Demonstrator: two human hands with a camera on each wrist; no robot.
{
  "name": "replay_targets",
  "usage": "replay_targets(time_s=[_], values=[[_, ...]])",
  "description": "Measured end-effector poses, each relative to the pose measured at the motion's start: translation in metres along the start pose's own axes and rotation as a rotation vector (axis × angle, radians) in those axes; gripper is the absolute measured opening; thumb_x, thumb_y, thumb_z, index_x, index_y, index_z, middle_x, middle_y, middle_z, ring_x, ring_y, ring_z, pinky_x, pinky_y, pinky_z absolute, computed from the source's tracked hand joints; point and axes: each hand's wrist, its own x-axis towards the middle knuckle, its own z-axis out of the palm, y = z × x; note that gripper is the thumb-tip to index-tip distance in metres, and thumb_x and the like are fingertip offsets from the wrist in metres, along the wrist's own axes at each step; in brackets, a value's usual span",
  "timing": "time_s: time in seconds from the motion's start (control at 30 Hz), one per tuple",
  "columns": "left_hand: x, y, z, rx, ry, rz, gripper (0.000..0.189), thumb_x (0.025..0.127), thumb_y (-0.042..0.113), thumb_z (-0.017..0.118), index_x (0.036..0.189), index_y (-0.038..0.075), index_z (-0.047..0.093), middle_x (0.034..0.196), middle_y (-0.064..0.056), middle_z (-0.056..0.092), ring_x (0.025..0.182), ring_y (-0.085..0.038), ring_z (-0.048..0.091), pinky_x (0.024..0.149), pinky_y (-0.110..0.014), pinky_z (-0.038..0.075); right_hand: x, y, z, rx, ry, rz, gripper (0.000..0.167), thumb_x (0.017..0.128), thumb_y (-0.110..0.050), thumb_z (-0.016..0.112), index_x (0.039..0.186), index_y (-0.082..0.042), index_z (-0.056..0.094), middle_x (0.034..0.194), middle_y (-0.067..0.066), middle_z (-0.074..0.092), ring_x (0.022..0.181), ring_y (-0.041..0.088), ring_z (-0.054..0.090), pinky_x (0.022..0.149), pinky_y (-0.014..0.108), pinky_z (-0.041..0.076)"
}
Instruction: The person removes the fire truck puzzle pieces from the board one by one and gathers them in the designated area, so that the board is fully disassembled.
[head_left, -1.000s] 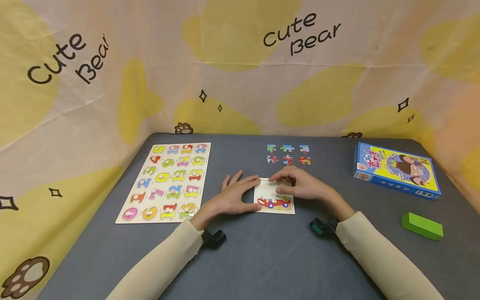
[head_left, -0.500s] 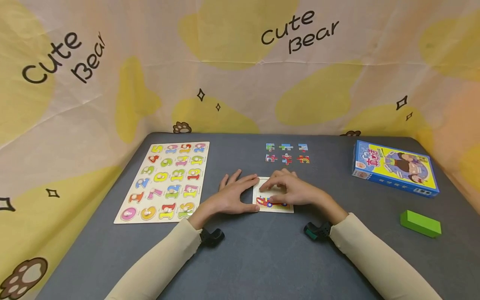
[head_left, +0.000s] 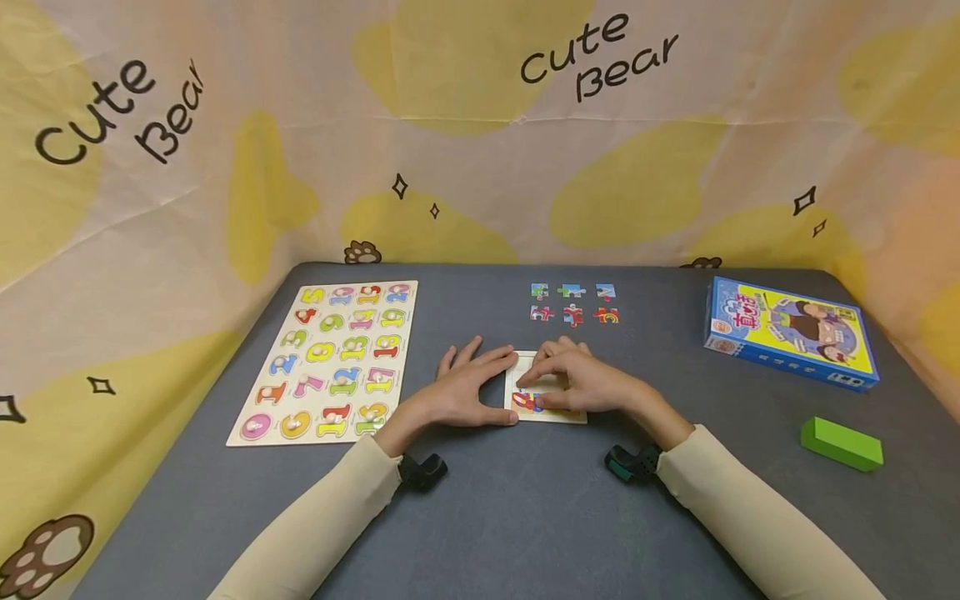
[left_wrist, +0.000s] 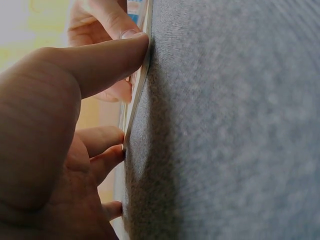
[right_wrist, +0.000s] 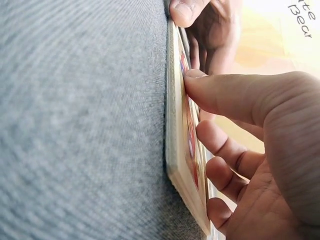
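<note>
A small wooden puzzle board (head_left: 528, 360) lies on the table in front of me, with a red car picture (head_left: 523, 402) in its lower part. At its left edge is my left hand (head_left: 467, 395), thumb at the lower corner and forefinger at the upper one. My right hand (head_left: 588, 382) is over the board, its thumb (right_wrist: 215, 90) touching the car picture and its forefinger bent down farther up the left side. Whether a loose piece is between them is hidden. Above the board lie several jigsaw pieces (head_left: 573, 315) in two rows.
Left of the hands lies a number puzzle board (head_left: 322, 367). A blue and yellow box (head_left: 795, 329) sits at the back right, with a green block (head_left: 842, 443) nearer on the same side. A printed cloth (head_left: 450, 100) stands behind the grey table (head_left: 525, 517).
My right hand has moved left and down across the small board, its thumb now on the car picture. My left hand has stayed at the board's left edge.
</note>
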Motion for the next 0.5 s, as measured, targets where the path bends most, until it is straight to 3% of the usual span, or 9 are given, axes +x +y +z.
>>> replay_targets(time_s=[0.5], values=[[-0.001, -0.0005, -0.0023, -0.003, -0.021, 0.008, 0.094, 0.086, 0.053, 0.076, 0.162, 0.024, 0.029, 0.171, 0.007, 0.02, 0.16, -0.036, -0.003, 0.122, -0.066, -0.008, 0.0011, 0.0019, 0.0029, 0.053, 0.011, 0.033, 0.029, 0.083, -0.01, 0.079, 0.11, -0.022, 0.079, 0.103, -0.002, 0.065, 0.092, 0.02, 0.044, 0.081, 0.038, 0.024]])
